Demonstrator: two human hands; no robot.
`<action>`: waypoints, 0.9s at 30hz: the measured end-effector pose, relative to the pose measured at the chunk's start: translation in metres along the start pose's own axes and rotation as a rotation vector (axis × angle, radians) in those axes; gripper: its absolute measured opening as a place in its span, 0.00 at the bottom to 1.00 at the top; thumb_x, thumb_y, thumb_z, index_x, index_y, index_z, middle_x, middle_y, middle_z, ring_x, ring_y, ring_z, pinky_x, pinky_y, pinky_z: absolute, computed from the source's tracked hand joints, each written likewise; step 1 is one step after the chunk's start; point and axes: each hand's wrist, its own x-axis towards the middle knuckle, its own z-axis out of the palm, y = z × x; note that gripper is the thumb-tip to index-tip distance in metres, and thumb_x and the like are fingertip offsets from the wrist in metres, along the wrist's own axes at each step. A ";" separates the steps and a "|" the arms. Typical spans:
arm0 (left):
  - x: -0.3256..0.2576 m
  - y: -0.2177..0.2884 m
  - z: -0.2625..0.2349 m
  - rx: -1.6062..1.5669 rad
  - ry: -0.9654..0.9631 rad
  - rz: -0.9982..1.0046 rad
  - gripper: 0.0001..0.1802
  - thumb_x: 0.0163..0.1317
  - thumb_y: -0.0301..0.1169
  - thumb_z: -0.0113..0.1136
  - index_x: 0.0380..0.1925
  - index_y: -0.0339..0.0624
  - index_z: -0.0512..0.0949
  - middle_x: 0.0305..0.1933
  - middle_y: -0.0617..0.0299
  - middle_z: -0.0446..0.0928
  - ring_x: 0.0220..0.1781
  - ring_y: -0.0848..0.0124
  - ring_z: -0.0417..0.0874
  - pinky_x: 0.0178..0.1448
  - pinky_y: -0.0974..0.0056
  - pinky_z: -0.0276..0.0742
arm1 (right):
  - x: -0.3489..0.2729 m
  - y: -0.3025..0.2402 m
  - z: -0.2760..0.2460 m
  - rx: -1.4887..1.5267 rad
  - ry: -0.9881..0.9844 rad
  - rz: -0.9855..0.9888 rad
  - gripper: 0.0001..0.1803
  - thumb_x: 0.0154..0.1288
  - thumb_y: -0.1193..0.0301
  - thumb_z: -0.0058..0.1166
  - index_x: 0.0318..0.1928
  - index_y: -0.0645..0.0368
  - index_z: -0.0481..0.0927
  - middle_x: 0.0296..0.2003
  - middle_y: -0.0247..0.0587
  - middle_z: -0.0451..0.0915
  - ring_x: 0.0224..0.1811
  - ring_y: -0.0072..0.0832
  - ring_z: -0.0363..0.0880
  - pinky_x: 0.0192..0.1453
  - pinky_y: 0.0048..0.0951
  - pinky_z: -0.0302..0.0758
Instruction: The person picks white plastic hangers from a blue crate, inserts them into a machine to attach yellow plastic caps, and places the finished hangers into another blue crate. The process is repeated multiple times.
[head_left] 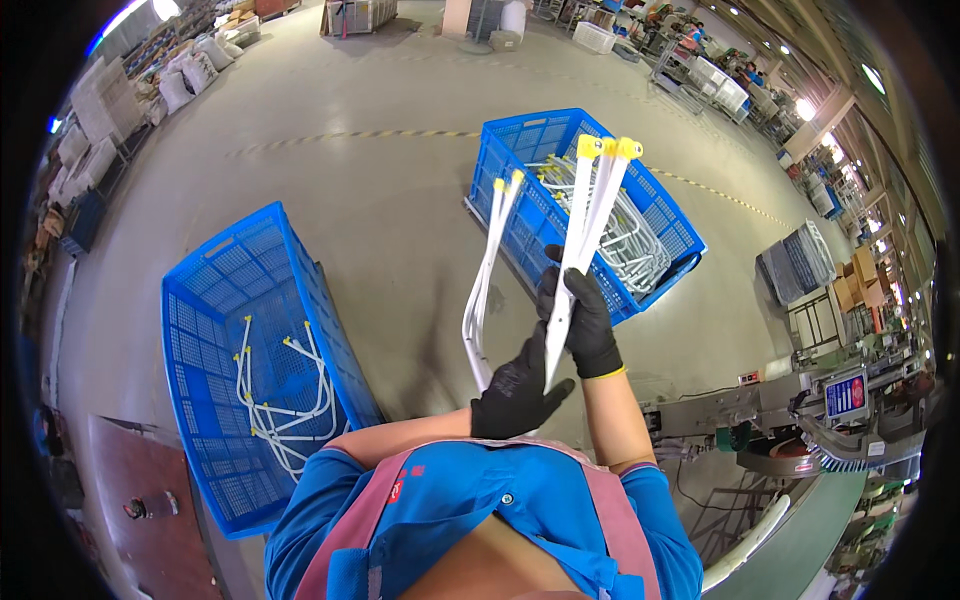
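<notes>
A bundle of white bent metal tubes (585, 225) with yellow end caps stands upright in front of my chest. My right hand (585, 318), in a black glove, is wrapped around the straight legs partway up. Lower down, my left hand (518, 392), also black-gloved, grips the tubes near the bend, its fingers partly hidden behind them. The other legs (487, 270) of the bundle rise to the left, their two yellow tips apart from the right-hand group. How many tubes I hold is hard to tell where they overlap.
A blue plastic crate (500, 190) ahead to the right holds many similar white tubes. Another blue crate (345, 370) at the left has several tubes on its bottom. A machine (790, 420) with a green belt stands at the right, and a brown board (140, 500) lies at lower left.
</notes>
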 end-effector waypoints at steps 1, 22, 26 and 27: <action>0.000 0.003 0.003 -0.022 -0.079 0.016 0.49 0.58 0.45 0.61 0.64 0.22 0.45 0.45 0.27 0.71 0.38 0.41 0.79 0.37 0.50 0.75 | -0.003 -0.007 0.000 -0.032 -0.135 -0.028 0.26 0.63 0.68 0.53 0.58 0.67 0.65 0.28 0.39 0.72 0.24 0.24 0.73 0.27 0.22 0.71; 0.096 0.022 -0.112 -1.044 -0.006 0.013 0.20 0.72 0.34 0.44 0.59 0.35 0.67 0.50 0.57 0.76 0.50 0.70 0.78 0.55 0.66 0.73 | -0.107 -0.014 0.004 -0.056 -0.204 0.426 0.29 0.38 0.74 0.67 0.37 0.54 0.60 0.17 0.35 0.64 0.11 0.23 0.61 0.13 0.23 0.60; 0.100 0.023 -0.116 -1.089 -0.044 -0.102 0.19 0.69 0.35 0.49 0.54 0.33 0.72 0.44 0.58 0.79 0.45 0.72 0.80 0.52 0.67 0.75 | -0.108 -0.018 0.011 -0.149 -0.183 0.421 0.33 0.36 0.70 0.70 0.43 0.62 0.66 0.18 0.38 0.67 0.10 0.24 0.62 0.12 0.23 0.60; 0.102 0.021 -0.115 -1.133 -0.032 -0.116 0.18 0.69 0.35 0.51 0.52 0.32 0.73 0.43 0.58 0.80 0.44 0.72 0.80 0.51 0.67 0.75 | -0.109 -0.021 0.014 -0.218 -0.153 0.408 0.33 0.36 0.69 0.70 0.44 0.64 0.66 0.20 0.39 0.68 0.11 0.24 0.63 0.13 0.23 0.61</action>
